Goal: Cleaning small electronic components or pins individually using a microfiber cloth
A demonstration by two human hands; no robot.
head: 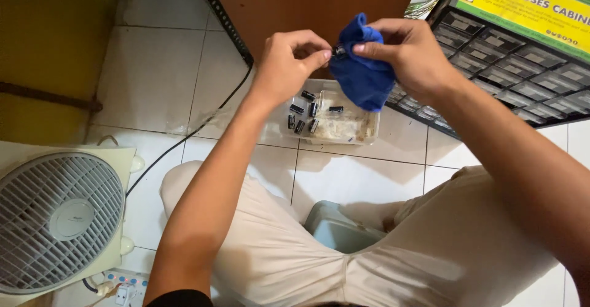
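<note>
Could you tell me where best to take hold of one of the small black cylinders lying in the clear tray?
Probably from above, a fingertip on each long side of a cylinder: they lie flat in the shallow, open-topped clear tray. Choose one at the cluster's edge, since neighbours lie close.

I have one view only, from a camera on the person's head, tilted steeply down over the lap toward the white tiled floor [350, 181]. It sits close: the forearms fill the near frame and the two hands meet at the far centre. The round grey box fan [58, 218] bounds the near left, the black multi-drawer plastic cabinet [516, 67] the far right. No second view overlaps it.
</note>
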